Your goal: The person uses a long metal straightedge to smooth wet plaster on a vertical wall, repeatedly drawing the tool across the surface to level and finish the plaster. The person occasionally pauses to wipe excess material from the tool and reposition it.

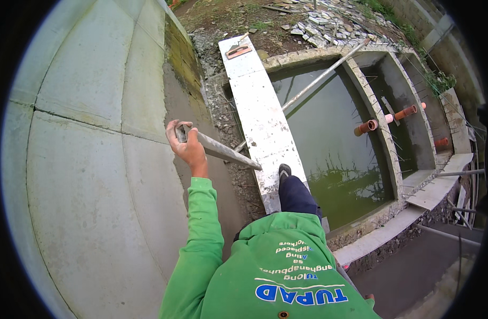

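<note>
My left hand (188, 148) is wrapped round the upper end of a long grey hollow rectangular bar (228, 152), which looks like a screed straightedge. The bar slants down to the right, and its far end appears to meet the white plank (262, 109). Beside the hand is the wall's band of darker, fresh-looking plaster (214, 183). Only a small skin-coloured bit of what seems my right hand (370, 297) shows past the green shirt at the lower right; its fingers are hidden.
My dark shoe (285, 170) stands on the plank, with a hand float (238, 51) at its far end. To the right lies a concrete tank of greenish water (334, 143), with protruding rebar, orange pipes (366, 127) and a pole (323, 74) across it. Broken tiles (323, 26) lie beyond.
</note>
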A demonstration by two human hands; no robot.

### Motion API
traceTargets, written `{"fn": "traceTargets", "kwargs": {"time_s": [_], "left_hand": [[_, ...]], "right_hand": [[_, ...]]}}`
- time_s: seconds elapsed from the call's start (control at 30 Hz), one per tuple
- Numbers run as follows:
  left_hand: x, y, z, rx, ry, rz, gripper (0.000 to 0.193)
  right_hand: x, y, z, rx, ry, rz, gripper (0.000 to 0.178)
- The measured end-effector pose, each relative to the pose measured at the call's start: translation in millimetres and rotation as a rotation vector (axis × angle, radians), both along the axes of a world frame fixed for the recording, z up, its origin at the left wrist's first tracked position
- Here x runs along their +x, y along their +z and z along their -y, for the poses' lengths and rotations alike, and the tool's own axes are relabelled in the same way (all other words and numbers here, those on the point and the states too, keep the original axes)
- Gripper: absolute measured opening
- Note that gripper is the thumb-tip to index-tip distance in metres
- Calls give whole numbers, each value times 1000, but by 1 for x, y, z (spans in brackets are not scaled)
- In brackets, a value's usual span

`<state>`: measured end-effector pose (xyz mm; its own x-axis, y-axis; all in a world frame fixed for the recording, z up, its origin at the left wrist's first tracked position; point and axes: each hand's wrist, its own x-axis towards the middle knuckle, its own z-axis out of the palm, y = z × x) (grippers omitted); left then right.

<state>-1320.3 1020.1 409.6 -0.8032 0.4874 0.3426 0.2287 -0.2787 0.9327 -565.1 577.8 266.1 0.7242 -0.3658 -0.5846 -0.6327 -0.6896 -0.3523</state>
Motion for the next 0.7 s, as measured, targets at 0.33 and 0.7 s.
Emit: {"fn": "traceTargets", "kwargs": {"time_s": [0.33, 0.7], "left_hand": [[-118, -3, -196, 68, 223, 60, 49], [-233, -141, -396, -112, 447, 66, 41]], "right_hand": [[-124, -201, -475, 271, 758, -401, 16], [-578, -77, -1043, 830, 1826, -210, 28]]}}
